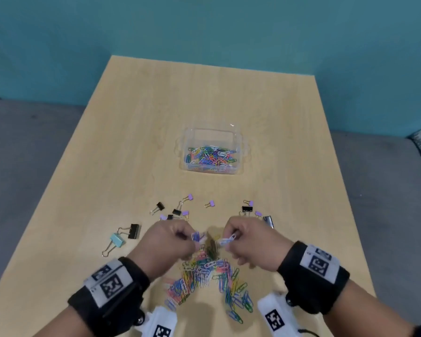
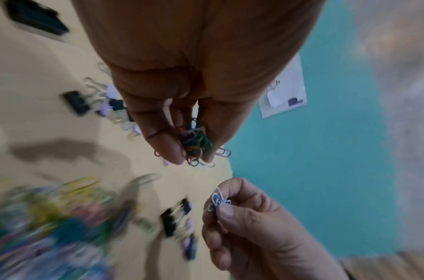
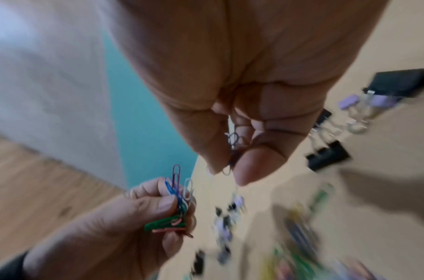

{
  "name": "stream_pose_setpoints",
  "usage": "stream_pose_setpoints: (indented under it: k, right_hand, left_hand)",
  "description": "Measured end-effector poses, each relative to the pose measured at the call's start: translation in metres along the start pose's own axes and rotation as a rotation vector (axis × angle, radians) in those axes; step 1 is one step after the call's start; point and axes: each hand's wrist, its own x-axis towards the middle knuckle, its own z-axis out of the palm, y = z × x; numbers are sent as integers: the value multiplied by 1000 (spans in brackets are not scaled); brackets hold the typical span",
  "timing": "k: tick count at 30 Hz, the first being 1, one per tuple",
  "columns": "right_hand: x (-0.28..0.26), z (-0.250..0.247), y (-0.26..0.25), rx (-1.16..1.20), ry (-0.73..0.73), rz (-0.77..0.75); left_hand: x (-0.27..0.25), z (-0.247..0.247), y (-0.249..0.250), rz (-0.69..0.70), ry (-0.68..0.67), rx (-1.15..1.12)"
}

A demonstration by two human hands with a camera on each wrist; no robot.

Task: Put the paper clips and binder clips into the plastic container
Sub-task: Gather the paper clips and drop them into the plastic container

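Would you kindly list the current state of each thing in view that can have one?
plastic container: open, no lid, partly filled with paper clips.
left hand: pinching a bunch of paper clips, above the table.
right hand: pinching a few paper clips, above the table.
paper clip pile: loose on the table.
binder clips: scattered on the table, none in the container.

The light wooden counter [image 1: 136, 132] before me carried a clear plastic container [image 1: 212, 152] at mid-depth, binder clips [image 1: 176, 211] scattered nearer on both left and right, and a heap of coloured paper clips [image 1: 204, 280] at its near edge.
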Motion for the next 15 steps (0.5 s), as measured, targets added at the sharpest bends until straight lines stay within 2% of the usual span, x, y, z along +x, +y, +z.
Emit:
stream_pose_setpoints:
  k: [3, 6, 10, 15]
  right_hand:
    - [26, -35, -20, 147, 88, -89]
    - [59, -67, -42, 112, 249, -169]
    - [100, -94, -74, -130, 384, -177]
    - [123, -98, -87, -551, 394, -82]
  left_hand:
    - [28, -17, 35, 37, 56, -154]
    - [69, -31, 70, 110, 151, -169]
    - [124, -39, 105, 214, 265, 46]
    - [148, -28, 117, 217, 247, 459]
